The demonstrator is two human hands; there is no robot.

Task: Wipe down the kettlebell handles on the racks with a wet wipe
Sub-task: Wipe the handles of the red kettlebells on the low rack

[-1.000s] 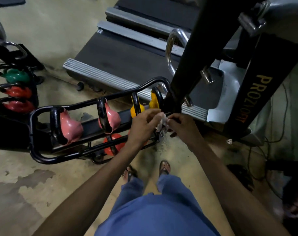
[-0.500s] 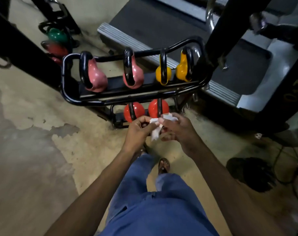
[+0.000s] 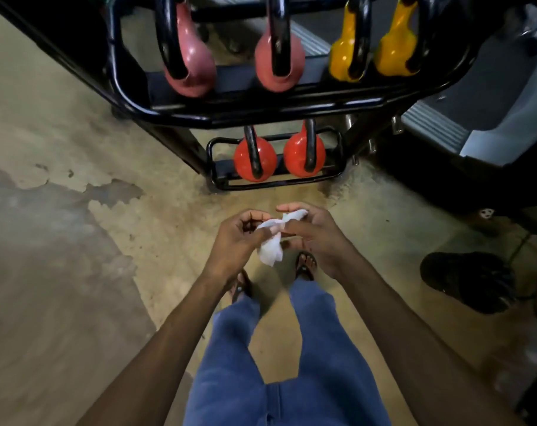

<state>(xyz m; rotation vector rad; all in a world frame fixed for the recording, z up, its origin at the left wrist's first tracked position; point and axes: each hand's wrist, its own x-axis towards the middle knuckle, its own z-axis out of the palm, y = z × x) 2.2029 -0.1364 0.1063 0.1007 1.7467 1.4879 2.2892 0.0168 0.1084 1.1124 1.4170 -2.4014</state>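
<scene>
A white wet wipe [image 3: 272, 245] hangs crumpled between my two hands over the floor. My left hand [image 3: 236, 241] pinches its upper left part and my right hand [image 3: 315, 235] grips its upper right end. Ahead stands a black rack [image 3: 261, 116]. Its upper shelf carries two pink kettlebells [image 3: 196, 69] [image 3: 267, 72] and two yellow kettlebells [image 3: 342, 56] [image 3: 393, 53], all with black handles. The small lower shelf holds two red kettlebells [image 3: 255, 159] [image 3: 304, 158]. Both hands are below the rack and apart from it.
A treadmill deck [image 3: 488, 118] lies to the right behind the rack. A dark shoe or bag [image 3: 467, 281] sits on the floor at right beside cables. My feet in sandals [image 3: 305, 265] stand on worn concrete floor [image 3: 76, 241] below my hands.
My view has tilted down and closer, so the rack now fills the top. My hands drew back from the rack and still work the wipe between them, which now hangs lower.
</scene>
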